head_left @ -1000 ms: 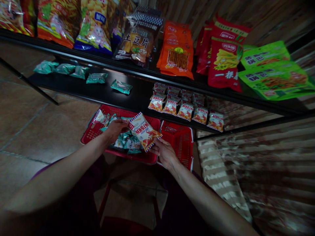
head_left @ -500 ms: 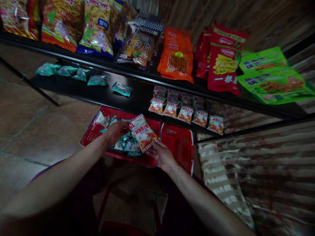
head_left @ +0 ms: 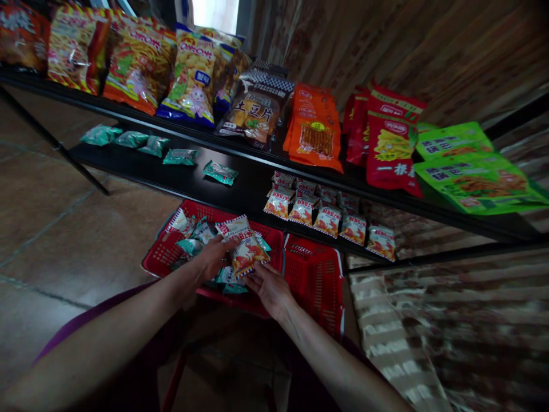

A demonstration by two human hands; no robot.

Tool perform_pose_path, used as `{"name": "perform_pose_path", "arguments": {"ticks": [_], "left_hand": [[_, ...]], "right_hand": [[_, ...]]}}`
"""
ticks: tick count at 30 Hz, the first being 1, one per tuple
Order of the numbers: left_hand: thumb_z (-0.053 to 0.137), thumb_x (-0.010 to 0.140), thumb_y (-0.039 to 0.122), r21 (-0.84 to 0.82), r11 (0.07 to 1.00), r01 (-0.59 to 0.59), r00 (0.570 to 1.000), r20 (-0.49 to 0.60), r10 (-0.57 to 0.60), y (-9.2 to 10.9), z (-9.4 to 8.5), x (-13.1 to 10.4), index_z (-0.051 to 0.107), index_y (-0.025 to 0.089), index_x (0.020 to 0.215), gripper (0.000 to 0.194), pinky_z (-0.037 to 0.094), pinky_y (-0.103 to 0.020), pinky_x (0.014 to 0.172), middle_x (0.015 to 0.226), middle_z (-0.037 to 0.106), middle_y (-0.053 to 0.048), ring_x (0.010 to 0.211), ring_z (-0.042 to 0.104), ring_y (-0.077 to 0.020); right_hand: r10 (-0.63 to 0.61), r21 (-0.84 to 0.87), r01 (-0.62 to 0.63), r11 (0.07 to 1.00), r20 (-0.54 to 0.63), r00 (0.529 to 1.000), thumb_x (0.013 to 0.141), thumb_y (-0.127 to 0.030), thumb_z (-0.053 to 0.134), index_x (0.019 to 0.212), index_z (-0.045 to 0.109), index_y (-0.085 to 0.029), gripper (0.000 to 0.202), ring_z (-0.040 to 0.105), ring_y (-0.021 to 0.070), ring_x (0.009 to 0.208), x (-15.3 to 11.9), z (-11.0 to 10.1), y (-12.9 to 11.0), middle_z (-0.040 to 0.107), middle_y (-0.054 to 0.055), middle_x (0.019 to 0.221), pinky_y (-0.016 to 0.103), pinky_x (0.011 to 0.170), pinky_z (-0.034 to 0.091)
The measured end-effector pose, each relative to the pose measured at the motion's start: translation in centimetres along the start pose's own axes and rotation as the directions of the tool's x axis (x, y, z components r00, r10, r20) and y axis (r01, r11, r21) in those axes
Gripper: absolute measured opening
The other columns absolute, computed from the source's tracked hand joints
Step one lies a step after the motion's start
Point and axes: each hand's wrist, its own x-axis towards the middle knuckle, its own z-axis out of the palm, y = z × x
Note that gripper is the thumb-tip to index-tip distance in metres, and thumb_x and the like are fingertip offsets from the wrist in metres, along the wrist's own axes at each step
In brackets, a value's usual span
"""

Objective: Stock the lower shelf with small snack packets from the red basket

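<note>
Both hands are on one white and orange snack bag (head_left: pixel 246 252) above a red basket (head_left: pixel 154 260). My left hand (head_left: pixel 214 254) grips its left side, fingers over the front. At the bag's lower right edge, my right hand (head_left: pixel 268 286) holds it between thumb and fingers. Teal packets (head_left: pixel 191 246) and another white packet (head_left: pixel 180 222) lie in the basket. On the lower black shelf (head_left: pixel 249 191), small white and orange bags (head_left: pixel 328 219) stand in rows at the right, while several teal packets (head_left: pixel 180 156) lie spaced out at the left.
The upper shelf (head_left: pixel 257 150) holds large snack bags (head_left: pixel 189 80), orange packs (head_left: pixel 315 129), red packs (head_left: pixel 392 143) and green packs (head_left: pixel 476 177). A second red basket (head_left: pixel 313 280) adjoins the first on the right. A slanting shelf leg (head_left: pixel 55 146) stands at the left.
The view has tilted up, so shelves and baskets appear lower. My left hand has moved from the bag's upper left corner onto its left side; the bag is now more upright.
</note>
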Motion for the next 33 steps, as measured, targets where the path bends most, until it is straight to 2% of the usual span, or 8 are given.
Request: {"name": "perform_pose_path", "arguments": {"ticks": [7,10,13,16,19,24,30,33], "left_hand": [[0.067,0.066,0.023,0.043,0.989,-0.143,0.989,-0.033,0.144,0.8,-0.5,0.0,0.056,0.021,0.098,0.034,0.048,-0.029,0.064,0.089,0.068,-0.003,0.074,0.062,-0.0164],[0.066,0.066,0.022,0.094,0.987,-0.133,0.991,-0.019,0.135,1.2,-0.9,-0.1,0.057,0.02,0.098,0.033,0.047,-0.027,0.061,0.088,0.068,-0.003,0.071,0.062,-0.0154],[0.068,0.064,0.022,0.12,0.986,-0.114,0.993,0.019,0.113,0.9,-1.2,0.1,0.057,0.019,0.095,0.033,0.049,-0.029,0.062,0.086,0.069,-0.004,0.071,0.063,-0.0174],[0.073,0.06,0.023,0.105,0.988,-0.11,0.993,0.052,0.105,0.3,-1.1,0.5,0.057,0.019,0.094,0.038,0.051,-0.032,0.065,0.082,0.069,-0.004,0.068,0.064,-0.019],[0.076,0.06,0.025,0.083,0.989,-0.121,0.993,0.006,0.121,-0.4,-0.8,1.2,0.055,0.019,0.091,0.037,0.051,-0.034,0.067,0.081,0.068,-0.005,0.069,0.064,-0.0195],[0.072,0.065,0.024,0.157,0.975,-0.157,0.977,-0.119,0.176,-0.9,0.2,3.8,0.057,0.017,0.085,0.026,0.05,-0.031,0.065,0.079,0.067,-0.007,0.073,0.063,-0.02],[0.064,0.072,0.031,0.202,0.951,-0.233,0.967,-0.052,0.248,-0.4,2.3,7.9,0.059,0.019,0.095,0.026,0.046,-0.028,0.054,0.078,0.065,-0.005,0.061,0.06,-0.0169],[0.066,0.072,0.033,0.154,0.946,-0.285,0.954,-0.055,0.296,0.6,3.0,10.1,0.057,0.019,0.103,0.035,0.046,-0.026,0.057,0.087,0.065,-0.007,0.069,0.06,-0.0166]], "right_hand": [[-0.07,0.013,0.07,0.997,0.023,0.997,0.056,-0.03,0.083,0.085,0.066,-0.02,0.035,0.066,0.0125,0.071,0.7,0.5,-0.2,0.071,0.0,0.086,0.026,0.069,0.055],[-0.098,-0.054,0.097,0.994,-0.018,0.995,0.058,-0.033,0.082,0.092,0.067,-0.023,0.039,0.065,0.0114,0.072,0.9,0.3,-0.6,0.071,-0.001,0.091,0.024,0.069,0.053],[-0.088,-0.159,0.087,0.984,-0.002,0.996,0.06,-0.035,0.081,0.097,0.068,-0.025,0.04,0.065,0.0115,0.078,1.0,0.1,-0.9,0.071,-0.001,0.098,0.021,0.066,0.05],[-0.059,-0.191,0.055,0.98,-0.015,0.998,0.06,-0.033,0.081,0.096,0.069,-0.026,0.038,0.065,0.0125,0.08,1.2,0.2,-1.0,0.072,-0.001,0.094,0.022,0.066,0.048],[-0.058,-0.207,0.038,0.978,-0.092,0.994,0.058,-0.03,0.081,0.09,0.07,-0.026,0.034,0.065,0.013,0.077,1.7,0.3,-1.0,0.073,0.0,0.089,0.022,0.063,0.046],[-0.107,-0.216,0.076,0.973,-0.137,0.985,0.057,-0.029,0.081,0.09,0.07,-0.026,0.035,0.065,0.0127,0.078,3.3,0.1,-1.2,0.073,0.0,0.092,0.023,0.065,0.046],[-0.207,-0.236,0.181,0.955,-0.087,0.975,0.054,-0.028,0.082,0.101,0.064,-0.028,0.05,0.064,0.012,0.074,6.0,0.2,-2.9,0.071,-0.003,0.082,0.024,0.068,0.048],[-0.32,-0.254,0.297,0.92,-0.053,0.946,0.053,-0.026,0.08,0.107,0.059,-0.028,0.059,0.063,0.0119,0.07,7.6,1.3,-4.2,0.069,-0.004,0.077,0.023,0.064,0.047]]}}
